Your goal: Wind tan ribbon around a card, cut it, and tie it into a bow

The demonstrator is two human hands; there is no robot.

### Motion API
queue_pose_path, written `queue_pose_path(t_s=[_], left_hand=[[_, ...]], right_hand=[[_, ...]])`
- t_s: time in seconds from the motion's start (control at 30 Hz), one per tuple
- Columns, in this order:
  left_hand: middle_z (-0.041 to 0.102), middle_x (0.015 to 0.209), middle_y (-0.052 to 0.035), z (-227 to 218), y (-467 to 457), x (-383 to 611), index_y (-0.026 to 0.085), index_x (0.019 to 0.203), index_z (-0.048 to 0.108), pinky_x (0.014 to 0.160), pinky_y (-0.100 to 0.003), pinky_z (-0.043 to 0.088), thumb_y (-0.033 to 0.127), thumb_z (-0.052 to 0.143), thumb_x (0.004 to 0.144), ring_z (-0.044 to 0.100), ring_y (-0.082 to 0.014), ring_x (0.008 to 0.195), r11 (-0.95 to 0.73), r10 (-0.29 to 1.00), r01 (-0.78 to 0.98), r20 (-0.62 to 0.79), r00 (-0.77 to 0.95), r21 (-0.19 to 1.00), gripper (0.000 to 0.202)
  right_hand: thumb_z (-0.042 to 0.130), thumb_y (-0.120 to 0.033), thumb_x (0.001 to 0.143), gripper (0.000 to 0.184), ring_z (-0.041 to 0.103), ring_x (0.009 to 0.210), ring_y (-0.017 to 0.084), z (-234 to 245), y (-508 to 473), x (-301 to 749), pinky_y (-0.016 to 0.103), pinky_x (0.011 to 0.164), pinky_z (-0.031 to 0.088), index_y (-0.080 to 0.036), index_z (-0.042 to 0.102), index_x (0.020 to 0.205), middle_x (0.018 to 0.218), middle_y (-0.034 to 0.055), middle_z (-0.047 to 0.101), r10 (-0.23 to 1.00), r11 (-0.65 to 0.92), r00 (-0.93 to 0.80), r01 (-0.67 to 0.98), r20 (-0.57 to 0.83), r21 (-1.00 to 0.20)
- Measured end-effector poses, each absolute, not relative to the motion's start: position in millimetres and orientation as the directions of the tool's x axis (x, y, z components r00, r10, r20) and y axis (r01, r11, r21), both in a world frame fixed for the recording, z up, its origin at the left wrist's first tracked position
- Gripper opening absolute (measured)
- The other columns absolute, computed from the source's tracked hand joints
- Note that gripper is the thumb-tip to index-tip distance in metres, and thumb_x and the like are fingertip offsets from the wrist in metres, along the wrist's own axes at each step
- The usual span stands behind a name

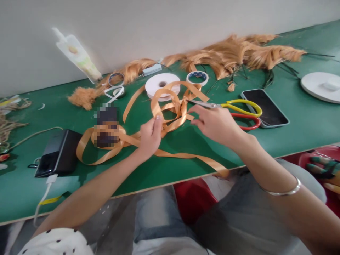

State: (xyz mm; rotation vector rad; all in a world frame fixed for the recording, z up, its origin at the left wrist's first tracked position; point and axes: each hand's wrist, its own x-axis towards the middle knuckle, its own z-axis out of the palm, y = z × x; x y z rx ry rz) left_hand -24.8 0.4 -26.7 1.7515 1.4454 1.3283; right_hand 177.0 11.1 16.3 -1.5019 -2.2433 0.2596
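A glossy orange-gold ribbon [175,122] lies in loops and tails across the green table. Thumb and fingers of my left hand [152,134] are closed on it, with a large loop rising above the thumb. To the right, my right hand [216,124] is bent at the knuckles with its fingertips apart, close to a short ribbon end. Just beyond that hand lie scissors [240,106] with one yellow and one red handle, their blades pointing at the ribbon loops. A white spool [162,80] sits behind the loops.
Bundles of tan fibre [236,53] line the wall. A phone [265,106] rests right of the scissors, with a white disc [321,86] farther right. Tape rolls [197,78] stand near the spool. At left is a black device [58,152] with a white cable.
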Motion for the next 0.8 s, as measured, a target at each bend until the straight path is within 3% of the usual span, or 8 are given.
queue_pose_path(t_s=[0.07, 0.17, 0.3, 0.43, 0.57, 0.67, 0.73, 0.8], left_hand=[[0.033, 0.044, 0.004, -29.4, 1.6, -25.3, 0.019, 0.053, 0.037, 0.041, -0.024, 0.026, 0.052, 0.037, 0.089, 0.034, -0.0077, 0.041, -0.288, 0.942, 0.401, 0.333, -0.045, 0.87, 0.049], [0.032, 0.045, 0.0046, -32.0, 3.1, -25.3, 0.019, 0.053, 0.036, 0.039, -0.023, 0.027, 0.053, 0.04, 0.087, 0.033, -0.0069, 0.04, -0.268, 0.95, 0.338, 0.306, -0.064, 0.902, 0.048], [0.03, 0.045, 0.0053, -29.5, 2.7, -23.4, 0.019, 0.053, 0.035, 0.037, -0.021, 0.029, 0.053, 0.044, 0.085, 0.033, -0.0063, 0.039, -0.251, 0.955, 0.295, 0.285, -0.076, 0.922, 0.048], [0.034, 0.042, 0.0048, -26.3, 1.7, -22.9, 0.019, 0.052, 0.037, 0.038, -0.021, 0.031, 0.053, 0.042, 0.086, 0.037, -0.0064, 0.038, -0.271, 0.947, 0.302, 0.309, -0.083, 0.914, 0.049], [0.042, 0.04, 0.0034, -27.7, 2.5, -24.2, 0.018, 0.05, 0.042, 0.04, -0.021, 0.034, 0.052, 0.036, 0.089, 0.042, -0.0066, 0.038, -0.309, 0.906, 0.34, 0.383, -0.178, 0.888, 0.051], [0.043, 0.04, 0.0039, -30.3, 3.9, -24.4, 0.019, 0.051, 0.043, 0.04, -0.022, 0.034, 0.052, 0.035, 0.089, 0.041, -0.0064, 0.036, -0.344, 0.868, 0.32, 0.429, -0.25, 0.883, 0.051], [0.043, 0.04, 0.0044, -31.7, 4.5, -23.8, 0.019, 0.052, 0.043, 0.04, -0.022, 0.035, 0.052, 0.036, 0.089, 0.041, -0.0068, 0.036, -0.38, 0.842, 0.299, 0.461, -0.28, 0.875, 0.051], [0.042, 0.039, 0.0051, -32.3, 4.4, -22.8, 0.02, 0.053, 0.042, 0.039, -0.022, 0.034, 0.053, 0.037, 0.088, 0.041, -0.007, 0.035, -0.39, 0.841, 0.255, 0.455, -0.293, 0.885, 0.049]], right_hand=[[0.05, -0.019, 0.082, 0.02, 0.055, 0.061, 0.017, 14.9, 14.8, 180.6, 0.028, 0.058, 0.036, -0.017, 0.06, 0.099, 0.061, 0.0023, 0.058, 0.927, 0.277, -0.165, 0.907, 0.338, -0.318], [0.044, -0.023, 0.087, 0.019, 0.053, 0.057, 0.015, 15.5, 17.7, 182.0, 0.028, 0.058, 0.037, -0.017, 0.058, 0.098, 0.056, 0.0006, 0.055, 0.912, 0.202, 0.04, 0.823, 0.408, -0.531], [0.04, -0.033, 0.091, 0.022, 0.048, 0.048, 0.009, 20.8, 15.8, 177.3, 0.025, 0.053, 0.04, -0.02, 0.053, 0.103, 0.067, 0.0001, 0.059, 0.963, 0.251, 0.039, 0.208, 0.265, -0.945], [0.036, -0.033, 0.093, 0.021, 0.037, 0.039, 0.007, 24.7, 12.0, 172.8, 0.025, 0.052, 0.04, -0.021, 0.053, 0.091, 0.052, -0.0053, 0.05, 0.966, 0.105, -0.213, -0.192, 0.146, -0.976], [0.056, -0.021, 0.081, 0.005, 0.032, 0.04, 0.007, 22.3, 7.8, 170.8, 0.024, 0.049, 0.031, -0.019, 0.056, 0.077, 0.041, -0.0082, 0.035, 0.896, 0.22, -0.439, 0.319, 0.062, -0.922], [0.058, -0.011, 0.075, 0.009, 0.045, 0.051, 0.012, 15.1, 7.4, 170.1, 0.026, 0.054, 0.03, -0.017, 0.061, 0.081, 0.048, -0.0023, 0.044, 0.927, 0.35, -0.368, 0.771, 0.075, -0.533], [0.053, -0.012, 0.079, 0.011, 0.051, 0.059, 0.017, 10.1, 9.6, 170.8, 0.028, 0.058, 0.032, -0.016, 0.062, 0.084, 0.054, 0.002, 0.05, 0.947, 0.315, -0.259, 0.867, 0.191, -0.386], [0.047, -0.016, 0.084, 0.015, 0.053, 0.061, 0.017, 7.4, 12.9, 172.2, 0.029, 0.06, 0.035, -0.016, 0.062, 0.086, 0.061, 0.0043, 0.057, 0.946, 0.27, -0.136, 0.836, 0.296, -0.478]])
